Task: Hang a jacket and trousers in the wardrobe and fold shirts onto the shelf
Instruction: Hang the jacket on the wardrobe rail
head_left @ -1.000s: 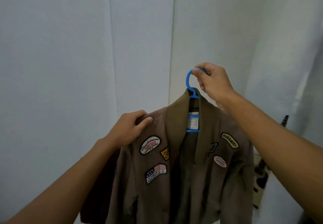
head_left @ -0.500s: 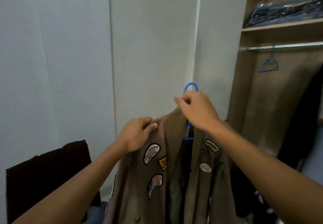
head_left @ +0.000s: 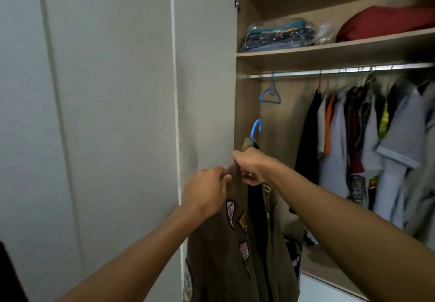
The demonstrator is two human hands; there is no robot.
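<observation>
Item: brown patched jacket (head_left: 237, 243) on blue hanger (head_left: 256, 129), brought to the open wardrobe's left edge, not yet on the rail (head_left: 339, 71).

Detail: right hand (head_left: 253, 166) has dropped from the hook to grip the collar; left hand (head_left: 207, 192) pinches the shoulder. Half a second ago the wardrobe stood further right; now an empty hanger (head_left: 270, 93) hangs directly above.

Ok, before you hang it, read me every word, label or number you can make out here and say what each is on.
Nothing can be read for sure.
Jacket, yellow patch by the right hand: letters blurred and half hidden.
White oval patch below the left hand: red print, unreadable.
Yellow diamond patch: blurred.
Flag patch: small text, unreadable.
Wardrobe shelf and hanging clothes: no text visible.
</observation>
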